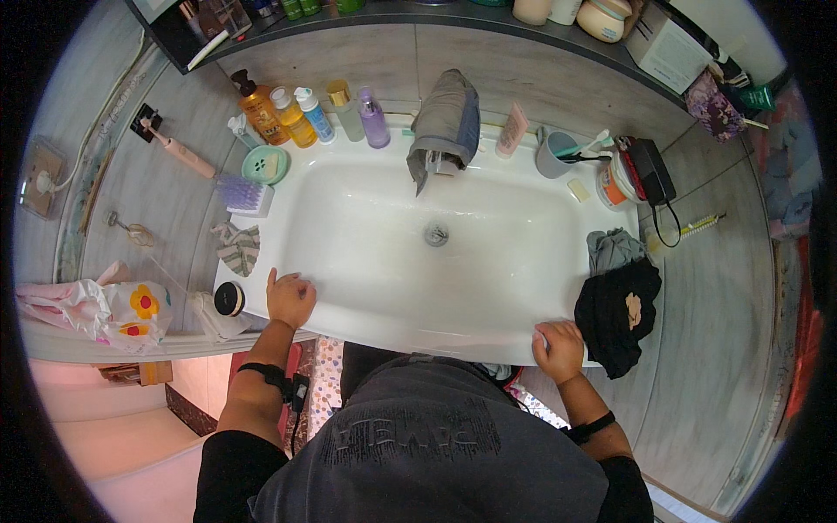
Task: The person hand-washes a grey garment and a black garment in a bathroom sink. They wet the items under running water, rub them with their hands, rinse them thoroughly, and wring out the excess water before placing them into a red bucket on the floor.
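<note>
A white ceramic washbasin (pixel 418 287) lies before me, its drain (pixel 436 233) uncovered and its bowl holding no objects. My left hand (pixel 291 299) rests on the front left rim, fingers curled and nothing in them. Near it are a round black-lidded jar (pixel 229 299) and a striped folded cloth (pixel 238 248). At the front right rim sits my right hand (pixel 559 350), fingers bent together and holding nothing. Black fabric (pixel 611 314) lies right beside that hand, with a grey cloth (pixel 613 250) behind it. A grey cloth (pixel 444 118) drapes over the tap, hiding most of it.
Along the back left rim stand several bottles, including an amber pump bottle (pixel 261 111) and a purple bottle (pixel 373 121). A green soap dish (pixel 265 163) and a purple-bristled brush (pixel 245 194) sit left. A grey toothbrush cup (pixel 556 155) stands back right, below a dark shelf (pixel 392 21).
</note>
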`<state>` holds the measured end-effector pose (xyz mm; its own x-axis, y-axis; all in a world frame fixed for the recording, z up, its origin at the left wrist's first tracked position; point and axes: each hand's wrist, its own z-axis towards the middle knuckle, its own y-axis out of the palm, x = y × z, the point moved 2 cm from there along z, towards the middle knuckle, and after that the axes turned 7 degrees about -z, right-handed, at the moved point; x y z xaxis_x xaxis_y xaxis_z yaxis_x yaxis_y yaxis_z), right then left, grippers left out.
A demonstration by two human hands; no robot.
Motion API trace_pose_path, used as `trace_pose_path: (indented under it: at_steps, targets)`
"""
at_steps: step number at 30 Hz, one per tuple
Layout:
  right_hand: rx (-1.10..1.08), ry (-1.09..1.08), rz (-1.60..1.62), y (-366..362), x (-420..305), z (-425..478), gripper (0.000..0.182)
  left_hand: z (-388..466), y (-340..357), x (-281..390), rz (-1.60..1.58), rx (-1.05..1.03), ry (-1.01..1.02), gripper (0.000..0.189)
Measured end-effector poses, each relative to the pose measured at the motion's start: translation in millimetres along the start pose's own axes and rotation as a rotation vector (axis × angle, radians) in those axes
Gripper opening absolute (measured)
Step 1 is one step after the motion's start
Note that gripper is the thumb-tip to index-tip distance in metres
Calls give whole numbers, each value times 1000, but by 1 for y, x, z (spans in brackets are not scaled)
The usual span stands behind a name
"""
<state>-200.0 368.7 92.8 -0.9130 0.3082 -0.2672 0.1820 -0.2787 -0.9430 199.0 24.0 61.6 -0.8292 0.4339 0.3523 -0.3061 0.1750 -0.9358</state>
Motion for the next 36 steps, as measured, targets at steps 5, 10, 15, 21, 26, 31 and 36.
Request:
trace_pose_path:
  at_steps: [5,10,15,21,26,31,36]
  targets:
    - [4,-8,-15,1,1,-1,17,0,-1,1,34,-16,18,27]
    - [-1,0,-3,1,1,-1,17,0,-1,-1,37,-20,23,25]
    - [9,-7,4,1,1,0,16,0,-4,4,-9,-4,1,27]
    - [21,-3,5,1,1,-1,17,-1,-3,4,-23,19,17,25]
    - [-6,-1,0,0,1,-1,18,-1,-4,4,2,-14,33,27]
    - [-69,28,13,-2,-1,3,19,3,-7,7,59,-58,45,22]
    - [-61,9,37,2,3,2,19,47,-13,28,-108,-268,12,33]
